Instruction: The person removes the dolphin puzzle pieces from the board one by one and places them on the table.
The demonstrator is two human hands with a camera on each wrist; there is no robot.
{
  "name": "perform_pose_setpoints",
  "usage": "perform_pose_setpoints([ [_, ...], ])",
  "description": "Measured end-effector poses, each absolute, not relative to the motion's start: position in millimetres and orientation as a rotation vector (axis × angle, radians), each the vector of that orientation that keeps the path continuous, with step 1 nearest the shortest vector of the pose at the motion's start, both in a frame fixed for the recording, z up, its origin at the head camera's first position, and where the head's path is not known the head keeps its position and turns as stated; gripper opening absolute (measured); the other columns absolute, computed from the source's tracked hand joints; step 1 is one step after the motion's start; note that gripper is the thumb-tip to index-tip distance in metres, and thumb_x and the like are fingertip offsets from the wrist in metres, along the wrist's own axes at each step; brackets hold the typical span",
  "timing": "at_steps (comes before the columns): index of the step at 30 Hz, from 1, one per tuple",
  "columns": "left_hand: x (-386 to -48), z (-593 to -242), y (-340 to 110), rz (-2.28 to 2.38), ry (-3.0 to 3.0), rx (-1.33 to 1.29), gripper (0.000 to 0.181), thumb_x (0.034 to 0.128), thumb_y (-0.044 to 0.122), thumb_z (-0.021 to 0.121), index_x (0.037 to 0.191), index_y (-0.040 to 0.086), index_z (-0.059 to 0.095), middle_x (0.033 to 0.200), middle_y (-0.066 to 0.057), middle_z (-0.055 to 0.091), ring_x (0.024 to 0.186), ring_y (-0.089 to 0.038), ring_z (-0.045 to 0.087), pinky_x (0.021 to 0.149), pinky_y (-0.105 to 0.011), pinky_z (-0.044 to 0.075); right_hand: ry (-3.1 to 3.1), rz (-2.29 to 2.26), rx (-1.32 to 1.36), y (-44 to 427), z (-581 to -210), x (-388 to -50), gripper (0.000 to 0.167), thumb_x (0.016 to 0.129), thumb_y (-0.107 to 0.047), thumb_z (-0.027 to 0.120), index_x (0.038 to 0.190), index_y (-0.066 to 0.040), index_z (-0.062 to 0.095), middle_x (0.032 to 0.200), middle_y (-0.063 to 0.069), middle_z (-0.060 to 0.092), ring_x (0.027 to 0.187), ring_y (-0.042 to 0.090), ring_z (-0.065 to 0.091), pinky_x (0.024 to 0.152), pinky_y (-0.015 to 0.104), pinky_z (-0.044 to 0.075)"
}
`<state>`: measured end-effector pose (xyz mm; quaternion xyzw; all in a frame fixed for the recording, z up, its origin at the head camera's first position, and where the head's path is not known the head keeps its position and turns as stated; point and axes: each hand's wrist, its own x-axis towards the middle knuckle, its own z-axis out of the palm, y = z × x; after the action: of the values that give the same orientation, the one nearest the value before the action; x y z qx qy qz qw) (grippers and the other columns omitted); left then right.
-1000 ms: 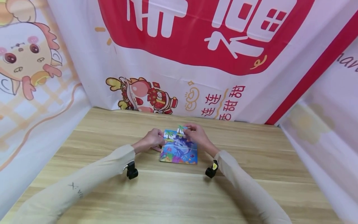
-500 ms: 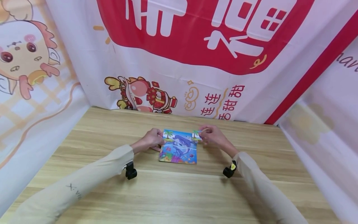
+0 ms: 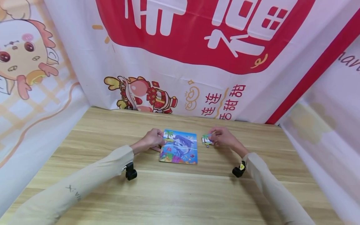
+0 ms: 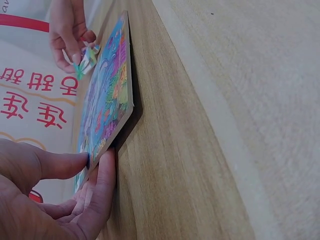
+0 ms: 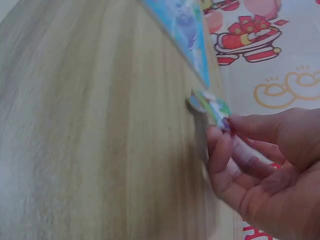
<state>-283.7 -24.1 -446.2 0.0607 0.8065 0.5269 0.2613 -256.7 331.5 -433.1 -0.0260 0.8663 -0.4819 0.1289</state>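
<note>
A square dolphin picture puzzle board lies on the wooden table in the head view. My left hand pinches its left side, the thumb on the picture face and fingers beneath, as the left wrist view shows. A dark shadow runs under the board's near edge there. To the board's right, apart from it, my right hand pinches a small jigsaw piece printed with a palm tree. In the right wrist view, thumb and fingers grip one end of that piece, and its knob sticks out just above the table.
The wooden table reaches forward to a printed white and red cloth backdrop. Cloth side walls stand at left and right. Small black cameras hang from the left wrist and right wrist.
My right hand has carried the palm-tree piece from over the board's top edge to the right and slightly nearer, off the board. My left hand keeps its hold on the board.
</note>
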Motion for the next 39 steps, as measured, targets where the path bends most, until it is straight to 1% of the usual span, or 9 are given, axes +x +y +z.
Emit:
perform_pose_setpoints([
  [6, -283.0, -448.0, -25.6, 1.437, 2.168, 0.167, 0.03, 0.095, -0.001, 0.068, 0.12, -0.007, 0.054, 0.097, -0.013, 0.062, 0.075, -0.018, 0.066, 0.06, -0.027, 0.065, 2.626, -1.292, -0.2, 329.0, -440.5, -259.6, 0.013, 0.099, 0.001, 0.068, 0.109, 0.009, 0.068, 0.086, 0.019, 0.071, 0.066, 0.017, 0.062, 0.053, 0.022, 0.054],
  [12, -283.4, -448.7, -25.2, 1.45, 2.167, 0.177, 0.031, 0.0936, -0.003, 0.068, 0.121, -0.009, 0.055, 0.096, -0.012, 0.062, 0.076, -0.018, 0.066, 0.06, -0.027, 0.065, 2.729, -1.164, -0.173, 327.8, -443.6, -261.5, 0.01, 0.097, -0.002, 0.072, 0.104, 0.005, 0.071, 0.089, 0.013, 0.07, 0.065, 0.018, 0.06, 0.053, 0.022, 0.054],
  [14, -283.7, -448.4, -24.9, 1.452, 2.167, 0.178, 0.031, 0.0932, -0.003, 0.068, 0.121, -0.009, 0.055, 0.096, -0.012, 0.062, 0.075, -0.018, 0.066, 0.06, -0.027, 0.065, 2.762, -1.128, -0.17, 327.5, -443.5, -261.8, 0.009, 0.096, -0.002, 0.073, 0.102, 0.004, 0.071, 0.089, 0.012, 0.069, 0.067, 0.018, 0.059, 0.055, 0.022, 0.053],
  [17, -283.9, -448.4, -24.4, 1.447, 2.17, 0.186, 0.031, 0.0931, -0.004, 0.067, 0.12, -0.009, 0.055, 0.095, -0.012, 0.063, 0.075, -0.018, 0.066, 0.059, -0.027, 0.065, 2.813, -1.091, -0.183, 326.5, -443.4, -262.1, 0.009, 0.093, -0.001, 0.075, 0.1, 0.004, 0.072, 0.089, 0.013, 0.07, 0.074, 0.018, 0.059, 0.064, 0.023, 0.052],
  [21, -284.1, -448.4, -23.7, 1.432, 2.179, 0.185, 0.031, 0.0932, -0.003, 0.068, 0.121, -0.008, 0.055, 0.096, -0.013, 0.063, 0.074, -0.018, 0.066, 0.059, -0.027, 0.065, 2.848, -1.073, -0.197, 325.0, -443.3, -262.7, 0.009, 0.092, 0.0, 0.076, 0.098, 0.004, 0.072, 0.09, 0.015, 0.07, 0.082, 0.019, 0.059, 0.073, 0.025, 0.051],
  [27, -283.8, -448.8, -23.6, 1.42, 2.188, 0.188, 0.032, 0.0938, -0.002, 0.068, 0.122, -0.008, 0.054, 0.099, -0.014, 0.063, 0.075, -0.018, 0.066, 0.059, -0.027, 0.065, 2.843, -1.075, -0.185, 323.3, -443.7, -263.2, 0.008, 0.092, 0.0, 0.076, 0.097, 0.003, 0.07, 0.091, 0.016, 0.068, 0.083, 0.021, 0.058, 0.073, 0.024, 0.049],
  [33, -282.9, -448.3, -23.7, 1.429, 2.182, 0.188, 0.033, 0.0935, -0.002, 0.068, 0.122, -0.008, 0.054, 0.099, -0.013, 0.062, 0.076, -0.019, 0.067, 0.06, -0.027, 0.065, 2.832, -1.077, -0.165, 323.4, -444.3, -263.0, 0.008, 0.092, 0.001, 0.075, 0.097, 0.003, 0.07, 0.09, 0.016, 0.067, 0.082, 0.021, 0.057, 0.071, 0.023, 0.049],
  [39, -283.1, -448.3, -23.7, 1.443, 2.178, 0.184, 0.036, 0.0942, -0.002, 0.068, 0.126, -0.009, 0.053, 0.102, -0.014, 0.063, 0.08, -0.02, 0.067, 0.061, -0.027, 0.065, 2.817, -1.076, -0.156, 322.4, -443.5, -263.1, 0.007, 0.094, 0.001, 0.073, 0.099, 0.003, 0.069, 0.091, 0.015, 0.066, 0.083, 0.021, 0.057, 0.07, 0.022, 0.049],
])
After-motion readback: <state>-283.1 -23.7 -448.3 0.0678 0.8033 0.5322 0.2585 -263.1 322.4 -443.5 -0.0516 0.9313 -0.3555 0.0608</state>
